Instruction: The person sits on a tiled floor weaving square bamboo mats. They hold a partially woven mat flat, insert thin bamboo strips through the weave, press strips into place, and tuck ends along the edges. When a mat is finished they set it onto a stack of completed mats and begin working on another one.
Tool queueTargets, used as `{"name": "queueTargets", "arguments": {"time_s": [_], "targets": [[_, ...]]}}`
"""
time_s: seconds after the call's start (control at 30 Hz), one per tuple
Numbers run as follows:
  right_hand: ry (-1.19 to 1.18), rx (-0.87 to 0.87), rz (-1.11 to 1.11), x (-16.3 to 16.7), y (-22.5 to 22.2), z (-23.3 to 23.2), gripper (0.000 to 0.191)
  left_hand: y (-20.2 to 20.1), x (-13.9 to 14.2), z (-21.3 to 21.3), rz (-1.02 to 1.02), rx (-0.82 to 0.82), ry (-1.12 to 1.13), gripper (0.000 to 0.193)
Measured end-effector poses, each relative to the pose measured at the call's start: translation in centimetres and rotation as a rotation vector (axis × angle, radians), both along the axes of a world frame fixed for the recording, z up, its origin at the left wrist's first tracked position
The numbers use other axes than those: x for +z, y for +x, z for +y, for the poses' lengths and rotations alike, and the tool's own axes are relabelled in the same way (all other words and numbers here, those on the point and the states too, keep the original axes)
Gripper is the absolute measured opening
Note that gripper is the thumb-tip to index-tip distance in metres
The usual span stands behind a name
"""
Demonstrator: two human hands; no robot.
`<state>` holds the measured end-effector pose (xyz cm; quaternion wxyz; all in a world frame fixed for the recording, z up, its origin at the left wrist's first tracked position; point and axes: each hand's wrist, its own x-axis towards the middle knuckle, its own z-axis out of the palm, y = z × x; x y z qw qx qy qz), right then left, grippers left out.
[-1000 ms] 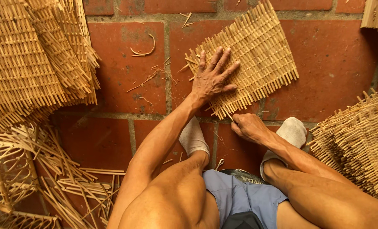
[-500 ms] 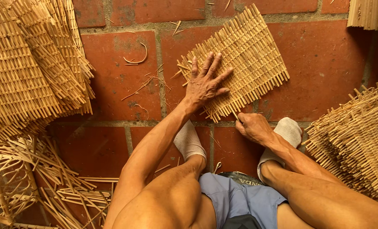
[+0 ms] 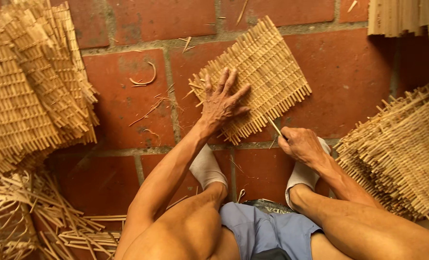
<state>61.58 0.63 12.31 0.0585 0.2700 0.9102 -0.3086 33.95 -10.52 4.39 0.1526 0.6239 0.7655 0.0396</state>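
A square woven bamboo mat [image 3: 267,72] lies flat on the red brick floor [image 3: 128,110]. My left hand [image 3: 221,101] presses on its near left part with fingers spread. My right hand [image 3: 301,144] is closed around a thin bamboo strip [image 3: 273,127] whose tip points at the mat's near edge. Both of my feet, in white socks [image 3: 207,168], rest on the floor just below the mat.
A stack of woven bamboo mats [image 3: 26,91] sits at the left. Another stack [image 3: 402,149] lies at the right. Loose bamboo strips and frames [image 3: 26,221] pile up at the lower left. More bamboo slats [image 3: 407,17] show at the top right.
The view has shifted slightly. My left hand stays pressed on the mat, and my right hand has moved a little toward the mat's near edge with the strip.
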Motion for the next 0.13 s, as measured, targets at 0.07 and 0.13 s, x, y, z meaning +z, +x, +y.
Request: {"name": "queueTargets", "arguments": {"time_s": [0.07,0.13], "targets": [[0.025,0.003,0.029,-0.7,0.1,1.1,0.023,0.9,-1.2,1.7,0.140,-0.046,0.115,0.077],[0.018,0.029,-0.018,-1.7,0.1,1.3,0.024,1.7,-3.0,2.9,0.245,-0.077,0.220,0.079]]}}
